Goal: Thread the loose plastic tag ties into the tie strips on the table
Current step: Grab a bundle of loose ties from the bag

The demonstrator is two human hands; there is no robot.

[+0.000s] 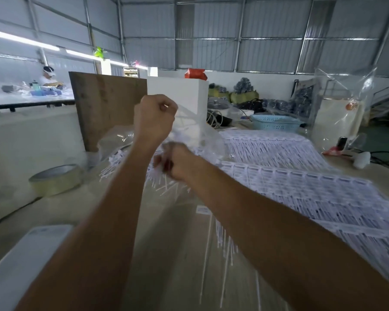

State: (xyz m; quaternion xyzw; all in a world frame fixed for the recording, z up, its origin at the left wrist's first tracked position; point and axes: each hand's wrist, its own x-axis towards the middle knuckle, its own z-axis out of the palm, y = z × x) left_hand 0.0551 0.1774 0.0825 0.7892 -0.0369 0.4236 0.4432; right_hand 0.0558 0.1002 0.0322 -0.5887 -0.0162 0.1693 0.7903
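Ties [164, 189], thin white plastic ones, lie in a loose heap on the surface [61, 212] under my hands, half inside a clear plastic bag [202, 135]. My left hand [154, 116] is raised, its grip curled tight and pinching the bag's film. My right hand [178, 162] is lower, blurred, its grip closed down among the ties; whether it holds a few of them I cannot tell. The tie strips [301, 189] lie to the right in overlapping white rows, well within reach. I judge the ties feather-light, springy and slick, apt to tangle and scatter if I grab a bunch. Better to pinch one near its thick head end, so the thin tail stays free to feed into a strip. The bag is limp and will slide
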